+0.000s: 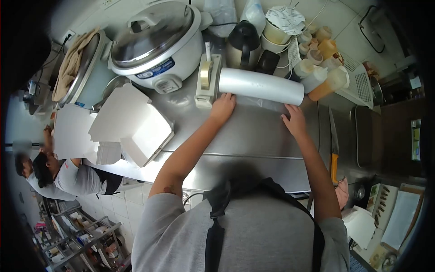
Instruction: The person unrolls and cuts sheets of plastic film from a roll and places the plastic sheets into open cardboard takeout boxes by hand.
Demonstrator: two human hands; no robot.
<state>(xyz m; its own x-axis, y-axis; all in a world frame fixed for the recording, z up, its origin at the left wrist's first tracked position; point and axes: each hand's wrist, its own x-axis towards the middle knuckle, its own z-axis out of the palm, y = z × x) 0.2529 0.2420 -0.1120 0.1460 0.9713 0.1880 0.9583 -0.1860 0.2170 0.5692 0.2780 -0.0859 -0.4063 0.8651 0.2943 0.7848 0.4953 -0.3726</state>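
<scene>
A large roll of clear plastic film [262,85] lies across the steel counter [253,131], with a loose flap of film along its near side. My left hand [223,108] touches the flap near the roll's left end, its fingers close together and their tips partly hidden. My right hand [294,119] is at the roll's right end, thumb apart from the fingers, fingertips at the film's edge. Whether either hand pinches the film is too small to tell. Left of the roll stands a tape dispenser [208,81] with a roll of tape.
Open white cardboard boxes [147,131] stand on the left, before a large rice cooker [156,50]. Sauce bottles [327,84] and a jug [244,43] are behind the roll. A knife [334,140] with a yellow handle lies at right. Two people [86,179] are at far left.
</scene>
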